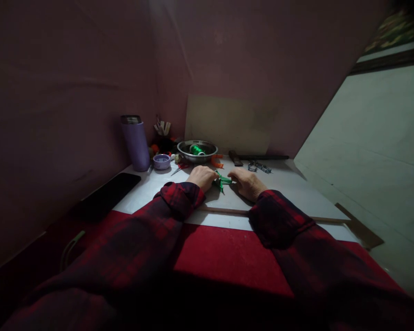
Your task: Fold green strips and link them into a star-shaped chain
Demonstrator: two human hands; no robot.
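The green piece (pixel 222 180) was located in front of the metal bowl (pixel 192 159). The left hand (pixel 203 177) was clamped on its left side; the right hand (pixel 247 182) met its right end, grip indeterminable. Red-handled scissors (pixel 180 168) lay front-left of the bowl; a purple tumbler (pixel 136 146) stood farther left of it.

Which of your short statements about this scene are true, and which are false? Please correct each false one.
1. The left hand and right hand are both at the green ribbon-like piece. True.
2. The spool of green thread lies outside the steel bowl. False: the spool is inside it.
3. The purple tumbler stands to the left of the steel bowl. True.
4. The red-handled scissors are in the right hand. False: the scissors lie on the white board.
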